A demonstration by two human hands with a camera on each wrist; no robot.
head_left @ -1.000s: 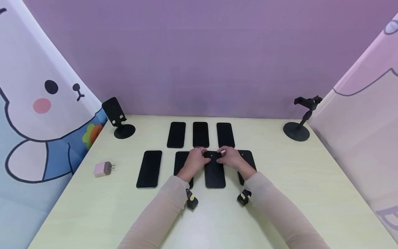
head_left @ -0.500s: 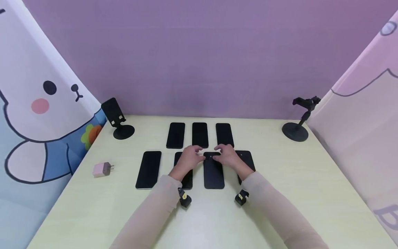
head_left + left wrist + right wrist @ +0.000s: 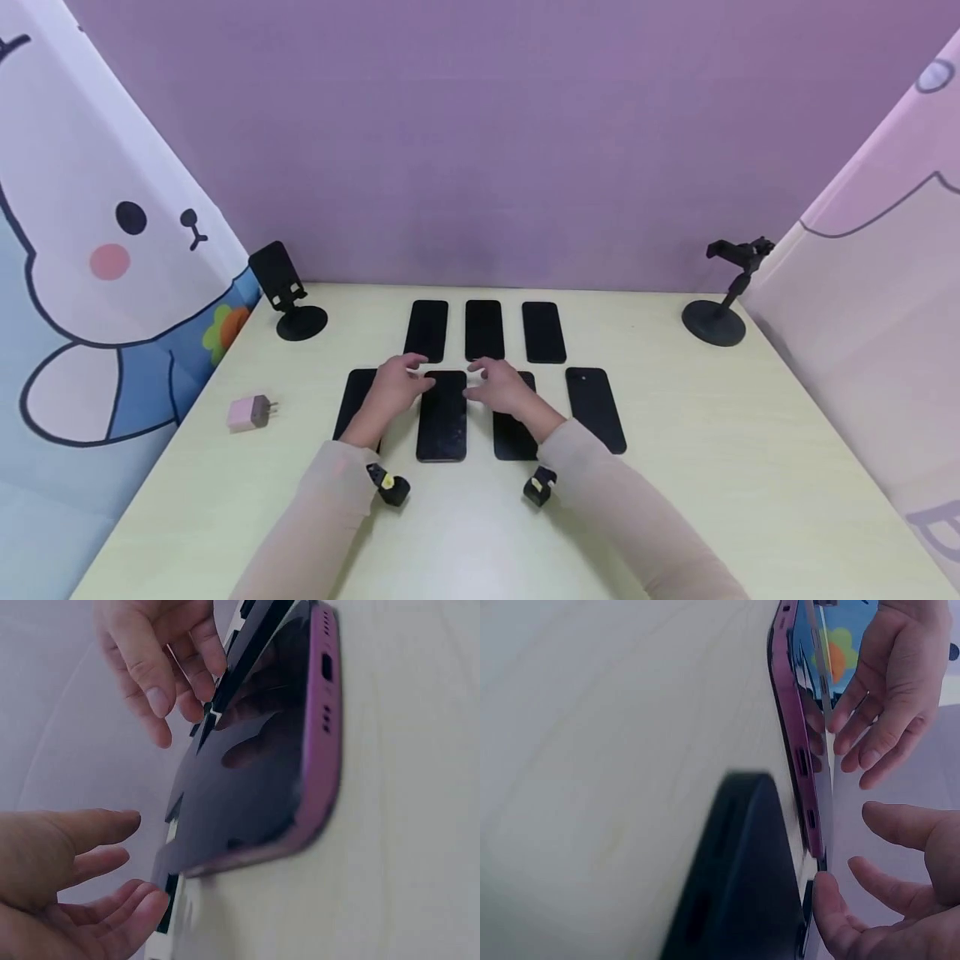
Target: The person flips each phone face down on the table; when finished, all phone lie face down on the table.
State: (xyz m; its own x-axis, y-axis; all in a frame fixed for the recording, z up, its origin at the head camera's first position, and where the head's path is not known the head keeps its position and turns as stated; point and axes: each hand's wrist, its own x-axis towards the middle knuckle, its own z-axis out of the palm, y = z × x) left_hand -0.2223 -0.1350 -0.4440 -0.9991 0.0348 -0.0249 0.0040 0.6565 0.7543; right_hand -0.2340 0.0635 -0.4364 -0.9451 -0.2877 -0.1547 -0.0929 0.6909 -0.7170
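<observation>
A black-screened smartphone point(image 3: 442, 421) with a pink-purple edge point(image 3: 324, 742) lies screen up in the front row. My left hand point(image 3: 393, 387) is held over its far left corner, thumb and fingers spread with a gap between them. Opposite it, my right hand point(image 3: 501, 388) hangs by the far right corner, fingers loosely bent and holding nothing. Both wrist views show the fingertips apart from the phone. Under my right wrist lies a dark phone point(image 3: 516, 437), back up in the earlier frames; my left hand and wrist partly cover another phone point(image 3: 352, 404).
Rightmost in the front row is a phone point(image 3: 596, 410) with its camera side up. Behind stand three more in a row, including a middle phone point(image 3: 484, 331). A phone stand point(image 3: 300, 322) is back left, another stand point(image 3: 714, 322) back right. A pink charger plug point(image 3: 249, 413) lies left.
Both hands have left the back-up phone, whose top edge they were touching, and moved left to the neighbouring pink-edged phone. The phones lie where they were.
</observation>
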